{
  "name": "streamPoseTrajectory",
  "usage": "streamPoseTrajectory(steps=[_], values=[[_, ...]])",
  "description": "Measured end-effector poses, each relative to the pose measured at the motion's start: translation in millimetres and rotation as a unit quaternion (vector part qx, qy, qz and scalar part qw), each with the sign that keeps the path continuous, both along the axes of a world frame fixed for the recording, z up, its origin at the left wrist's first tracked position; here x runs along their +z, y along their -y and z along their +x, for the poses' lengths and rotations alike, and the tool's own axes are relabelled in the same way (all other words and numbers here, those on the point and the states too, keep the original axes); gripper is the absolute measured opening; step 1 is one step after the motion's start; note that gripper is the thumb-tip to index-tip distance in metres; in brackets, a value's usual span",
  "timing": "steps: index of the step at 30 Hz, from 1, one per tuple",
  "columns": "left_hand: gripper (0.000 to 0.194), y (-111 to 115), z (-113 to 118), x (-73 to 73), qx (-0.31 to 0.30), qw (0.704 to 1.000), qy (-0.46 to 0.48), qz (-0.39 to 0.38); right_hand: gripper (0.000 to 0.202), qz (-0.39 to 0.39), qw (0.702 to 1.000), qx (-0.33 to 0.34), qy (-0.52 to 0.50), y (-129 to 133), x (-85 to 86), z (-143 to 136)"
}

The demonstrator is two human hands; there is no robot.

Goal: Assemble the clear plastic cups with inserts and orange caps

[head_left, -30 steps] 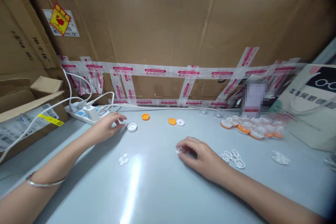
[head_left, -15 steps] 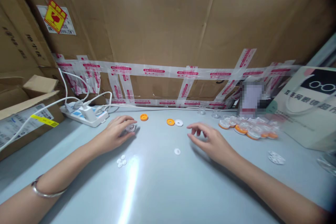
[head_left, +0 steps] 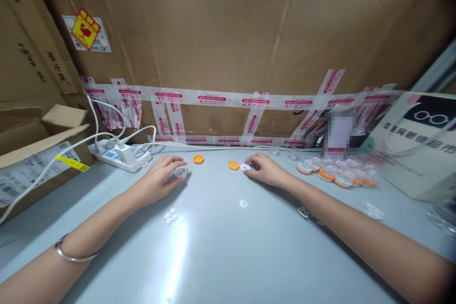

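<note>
My left hand (head_left: 164,175) is closed around the edge of a clear round plastic piece (head_left: 181,171), thumb below and fingers above. My right hand (head_left: 262,169) has its thumb and fingertips pinched on a flat white disc with a centre hole (head_left: 244,167), which lies on the table beside an orange ring (head_left: 233,166). Just right of my left hand sits an orange round cap (head_left: 198,159). Nearer to me lie a small white disc (head_left: 243,204) and a cluster of several small white discs (head_left: 171,217).
A pile of orange and clear round parts (head_left: 337,173) lies at the right, near a paper bag (head_left: 409,152). White perforated pieces (head_left: 373,211) lie in front. A power strip (head_left: 123,156) with cables and an open carton (head_left: 42,161) stand left. A large cardboard box (head_left: 213,47) backs the table.
My right hand has moved left and away from me to the white disc, and its fingers have closed on it. My left hand still holds the clear piece. The view has shifted slightly.
</note>
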State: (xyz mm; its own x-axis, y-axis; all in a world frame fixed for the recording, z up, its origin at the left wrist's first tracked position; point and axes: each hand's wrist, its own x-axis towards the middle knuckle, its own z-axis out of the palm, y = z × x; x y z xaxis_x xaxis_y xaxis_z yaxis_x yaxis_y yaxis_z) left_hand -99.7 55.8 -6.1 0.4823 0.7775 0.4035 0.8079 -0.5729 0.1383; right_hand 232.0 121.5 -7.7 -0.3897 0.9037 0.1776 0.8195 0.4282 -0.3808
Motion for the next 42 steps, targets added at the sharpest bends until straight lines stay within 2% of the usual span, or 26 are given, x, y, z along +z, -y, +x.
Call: streamPoseTrajectory(steps=[3, 7, 10, 12, 17, 26, 31, 33, 36, 39, 42], values=[[0.033, 1, 0, 1.5, -0.006, 1.000, 0.005, 0.008, 0.027, -0.006, 1.000, -0.006, -0.017, 15, 11.8, 2], [0.034, 1, 0, 2.2, -0.013, 1.000, 0.006, 0.009, 0.026, -0.044, 0.997, 0.028, -0.057, 59, 31.7, 1], [0.034, 1, 0, 1.8, -0.014, 1.000, -0.001, 0.008, 0.025, -0.079, 0.990, 0.080, -0.084, 89, 35.4, -5], [0.034, 1, 0, 1.6, -0.012, 1.000, -0.002, 0.008, 0.024, -0.080, 0.990, 0.090, -0.079, 98, 31.9, -9], [0.033, 1, -1, 3.8, -0.006, 1.000, -0.003, 0.015, 0.023, -0.079, 0.992, 0.078, -0.067, 95, 20.7, -12], [0.033, -2, -5, 6.3, 0.004, 1.000, -0.010, 0.024, 0.020, -0.095, 0.991, 0.066, -0.060, 91, 16.9, -9], [0.032, -4, -18, 21.4, 0.024, 0.998, -0.001, 0.049, 0.019, -0.106, 0.990, 0.067, -0.069, 91, 11.8, -10], [0.031, -4, -29, 30.3, 0.042, 0.999, -0.012, 0.012, 0.020, -0.109, 0.989, 0.065, -0.072, 92, 10.9, -9], [0.029, 0, -53, 39.0, 0.085, 0.989, -0.037, -0.119, 0.019, -0.110, 0.989, 0.065, -0.073, 93, 10.0, -9], [0.022, 4, -72, 40.3, 0.110, 0.960, -0.053, -0.254, 0.019, -0.108, 0.989, 0.068, -0.075, 93, 9.7, -9], [0.017, 9, -77, 39.1, 0.113, 0.936, -0.064, -0.328, 0.019, -0.103, 0.989, 0.068, -0.078, 94, 9.9, -10]])
